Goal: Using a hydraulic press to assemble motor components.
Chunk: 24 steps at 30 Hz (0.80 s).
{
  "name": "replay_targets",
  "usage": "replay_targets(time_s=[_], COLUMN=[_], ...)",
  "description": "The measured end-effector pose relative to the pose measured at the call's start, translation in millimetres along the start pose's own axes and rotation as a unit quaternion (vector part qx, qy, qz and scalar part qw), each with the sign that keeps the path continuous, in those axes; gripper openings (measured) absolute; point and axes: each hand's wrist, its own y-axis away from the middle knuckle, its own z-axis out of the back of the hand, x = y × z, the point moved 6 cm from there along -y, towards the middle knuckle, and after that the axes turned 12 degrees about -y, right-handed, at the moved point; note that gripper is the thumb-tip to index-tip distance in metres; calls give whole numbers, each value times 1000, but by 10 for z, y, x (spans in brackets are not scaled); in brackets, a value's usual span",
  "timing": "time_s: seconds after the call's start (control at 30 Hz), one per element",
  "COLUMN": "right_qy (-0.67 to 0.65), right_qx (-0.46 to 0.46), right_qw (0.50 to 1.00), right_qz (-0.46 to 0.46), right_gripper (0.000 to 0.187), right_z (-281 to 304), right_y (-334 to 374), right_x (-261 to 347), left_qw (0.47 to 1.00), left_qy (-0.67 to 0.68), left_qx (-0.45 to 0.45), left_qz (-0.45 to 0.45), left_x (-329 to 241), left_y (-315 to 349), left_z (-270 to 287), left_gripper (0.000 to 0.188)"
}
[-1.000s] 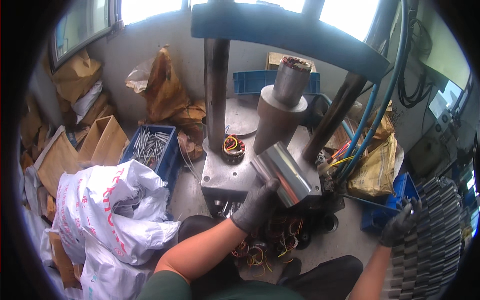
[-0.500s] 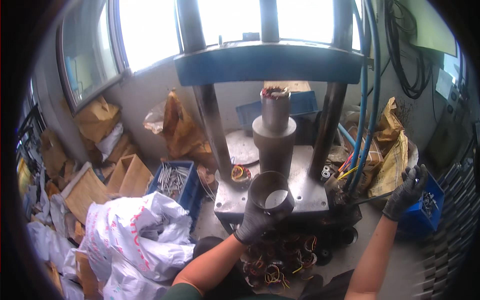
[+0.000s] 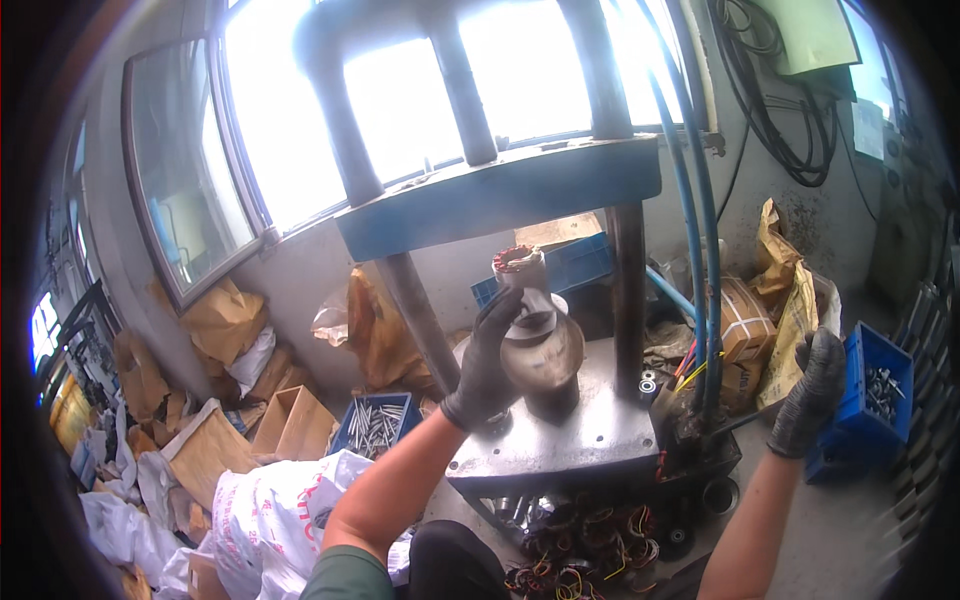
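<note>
My left hand (image 3: 487,368), in a dark glove, grips the left side of a hollow metal cylinder (image 3: 548,352). The cylinder is tilted in front of the upright metal post on the press table; whether it touches the post cannot be told. On top of the post sits a stator (image 3: 518,262) with red-edged windings. My right hand (image 3: 808,395), also gloved, is raised at the right beside a blue bin (image 3: 850,435). Its fingers point up, apart from the thumb, and nothing shows in them. A thin lever ends close to its wrist.
The press's blue crossbeam (image 3: 500,195) hangs above the post between two columns. Stators with coloured wires (image 3: 600,545) lie beneath the press table (image 3: 500,455). White sacks (image 3: 290,510) and a blue bin of metal rods (image 3: 375,425) are at left; blue hoses (image 3: 700,250) run down at right.
My left hand has lifted the metal cylinder from the table's front up to the post and tipped it. The right hand stays near the blue bin. The view has tilted and shifted.
</note>
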Motion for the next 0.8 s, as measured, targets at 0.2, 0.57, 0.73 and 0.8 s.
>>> replay_targets(time_s=[0.2, 0.57, 0.73, 0.8], right_qy=[-123, 18, 33, 29], right_qx=[15, 49, 65, 60], right_qw=[992, 998, 997, 998], right_qz=[-32, 33, 35, 24], right_gripper=[44, 16, 13, 14], right_z=[-22, -67, -64, -63], right_y=[37, -8, -2, -3], right_x=[193, 182, 182, 194], left_qw=[993, 996, 991, 981], left_qy=[2, -65, -78, -115], left_qx=[0, 57, 103, 146], left_qz=[-119, -4, 38, 61], left_x=[98, 211, 381, 464], left_y=[-617, -1070, -1185, -1241], left_z=[-266, -555, -600, -617], left_gripper=[101, 102, 95, 95])
